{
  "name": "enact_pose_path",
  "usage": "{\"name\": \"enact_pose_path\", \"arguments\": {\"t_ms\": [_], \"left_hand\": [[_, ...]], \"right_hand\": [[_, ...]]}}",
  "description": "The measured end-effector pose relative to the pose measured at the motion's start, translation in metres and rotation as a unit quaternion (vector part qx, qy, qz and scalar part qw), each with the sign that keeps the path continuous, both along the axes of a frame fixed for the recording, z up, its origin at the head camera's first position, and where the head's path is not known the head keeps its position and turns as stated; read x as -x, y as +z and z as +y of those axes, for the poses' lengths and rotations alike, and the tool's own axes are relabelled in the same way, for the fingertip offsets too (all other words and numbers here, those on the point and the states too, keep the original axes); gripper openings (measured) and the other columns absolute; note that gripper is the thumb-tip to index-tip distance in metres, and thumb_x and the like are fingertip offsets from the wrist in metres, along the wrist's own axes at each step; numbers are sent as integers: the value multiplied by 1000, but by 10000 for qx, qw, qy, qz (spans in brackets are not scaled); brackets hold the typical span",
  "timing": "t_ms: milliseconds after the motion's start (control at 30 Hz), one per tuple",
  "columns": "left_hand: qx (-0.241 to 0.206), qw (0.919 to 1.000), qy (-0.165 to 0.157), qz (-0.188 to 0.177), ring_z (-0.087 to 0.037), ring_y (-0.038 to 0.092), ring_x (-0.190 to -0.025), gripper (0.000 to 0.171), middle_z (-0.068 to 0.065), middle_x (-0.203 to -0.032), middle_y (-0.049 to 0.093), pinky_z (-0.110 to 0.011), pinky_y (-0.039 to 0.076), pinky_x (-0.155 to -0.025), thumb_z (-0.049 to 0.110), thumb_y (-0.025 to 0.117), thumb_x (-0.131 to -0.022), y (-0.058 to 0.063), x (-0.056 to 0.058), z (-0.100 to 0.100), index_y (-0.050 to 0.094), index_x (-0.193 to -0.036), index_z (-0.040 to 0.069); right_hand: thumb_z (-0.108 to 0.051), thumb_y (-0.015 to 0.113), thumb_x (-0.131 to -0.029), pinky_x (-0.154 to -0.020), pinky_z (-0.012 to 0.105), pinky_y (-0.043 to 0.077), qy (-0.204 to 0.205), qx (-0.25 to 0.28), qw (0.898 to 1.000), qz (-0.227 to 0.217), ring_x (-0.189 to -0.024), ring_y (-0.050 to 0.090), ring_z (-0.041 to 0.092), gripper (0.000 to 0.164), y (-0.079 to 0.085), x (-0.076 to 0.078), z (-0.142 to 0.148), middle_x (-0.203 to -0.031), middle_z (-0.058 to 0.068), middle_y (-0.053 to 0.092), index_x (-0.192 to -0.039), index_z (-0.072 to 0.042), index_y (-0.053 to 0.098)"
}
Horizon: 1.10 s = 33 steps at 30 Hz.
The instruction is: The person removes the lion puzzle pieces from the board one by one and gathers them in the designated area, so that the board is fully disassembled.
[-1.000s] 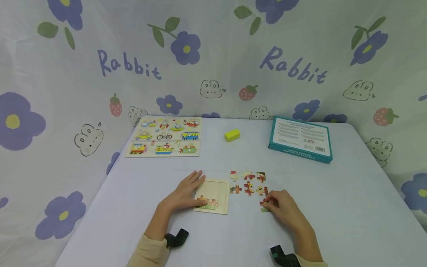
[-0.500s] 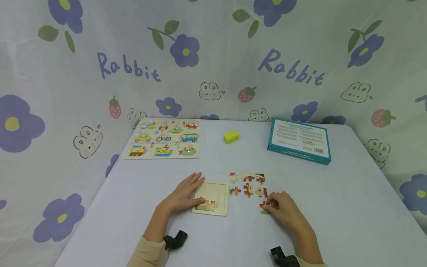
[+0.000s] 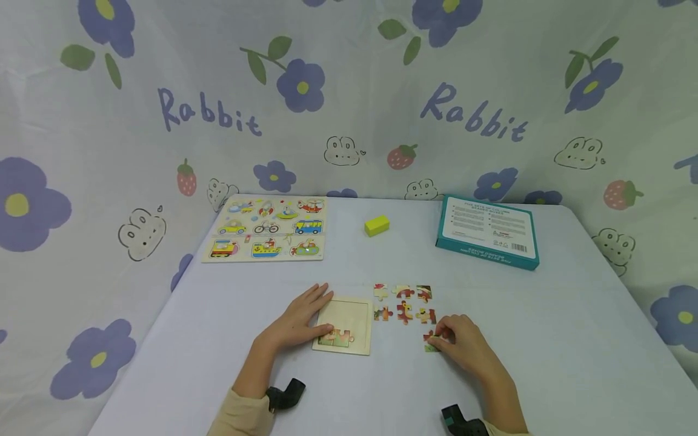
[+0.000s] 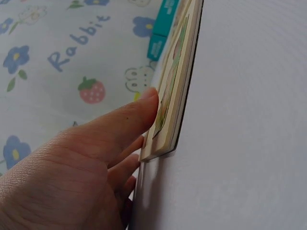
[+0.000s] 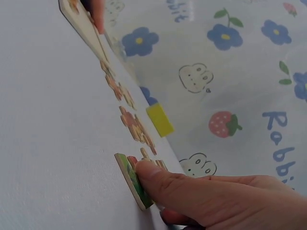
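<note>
A square wooden puzzle tray [image 3: 357,312] lies on the table with joined jigsaw pieces [image 3: 341,338] along its near edge. My left hand [image 3: 297,318] rests at its left side, thumb over those pieces and fingers stretched out along the border. In the left wrist view the thumb [image 4: 127,122] lies on the tray's corner. To the right, my right hand [image 3: 463,342] pinches a green and red jigsaw piece [image 3: 429,346]. The right wrist view shows the thumb on this piece [image 5: 128,175]; the fingers behind it are partly hidden. Several loose jigsaw pieces [image 3: 405,312] lie in rows between the hands.
A board with vehicle pictures [image 3: 265,229] lies at the back left. A yellow block [image 3: 377,226] stands at the back middle. At the back right is a teal box [image 3: 487,231]. A patterned curtain [image 3: 305,145] hangs behind the white table [image 3: 229,309].
The whole head view has shifted slightly downward in the frame. Both hands keep nearly the same place, with the right fingers still on the same jigsaw piece.
</note>
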<state>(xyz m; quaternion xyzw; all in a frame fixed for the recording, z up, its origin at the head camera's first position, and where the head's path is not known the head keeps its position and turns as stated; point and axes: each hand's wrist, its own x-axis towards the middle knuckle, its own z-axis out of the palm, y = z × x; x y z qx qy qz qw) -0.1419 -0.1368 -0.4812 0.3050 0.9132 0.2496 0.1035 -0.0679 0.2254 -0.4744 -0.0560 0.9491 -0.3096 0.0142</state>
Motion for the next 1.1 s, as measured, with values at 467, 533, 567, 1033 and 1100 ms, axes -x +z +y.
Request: {"name": "enact_pose_path", "arguments": {"t_ms": [467, 533, 567, 1033, 1100], "left_hand": [[55, 10000, 0, -57, -24, 13, -138, 66, -4, -151, 21, -50, 16, -107, 45, 56, -88, -2, -3, -5, 34, -143, 13], [48, 10000, 16, -72, -23, 12, -138, 66, -3, -151, 20, -50, 16, -108, 45, 55, -88, -2, -2, -3, 34, -143, 14], [16, 10000, 29, -55, -23, 12, -138, 66, -3, -151, 20, -50, 16, -108, 45, 55, -88, -2, 0, -3, 34, -143, 14], [-94, 9999, -61, -38, -27, 14, -138, 57, -8, -150, 22, -52, 17, -106, 29, 55, -91, 1, 8, -1, 36, -141, 10], [-127, 9999, -67, -37, -28, 15, -137, 55, -8, -149, 23, -52, 17, -106, 27, 55, -92, 2, 8, -2, 37, -141, 10]], "right_hand": [[-26, 79, -71, -61, 25, 40, -108, 7, 9999, -49, -71, 42, 11, 26, -9, -6, -6, -75, -6, 48, -87, -14, 63], [-24, 79, -72, -62, 25, 41, -39, 6, 10000, 2, -72, 43, 10, 25, -7, -4, -3, -75, -6, 49, -88, -13, 63], [-24, 79, -72, -62, 26, 42, -17, -2, 10000, 51, -72, 43, 10, 25, -5, -2, -1, -76, -6, 50, -88, -12, 63], [-13, 72, -79, -65, 33, 46, -147, -57, 9992, 362, -72, 48, 14, 16, 0, 3, 11, -75, -3, 53, -89, -7, 61], [-12, 70, -81, -67, 34, 47, -192, -69, 9990, 388, -74, 49, 15, 13, 0, 2, 9, -78, -1, 54, -90, -6, 62]]}}
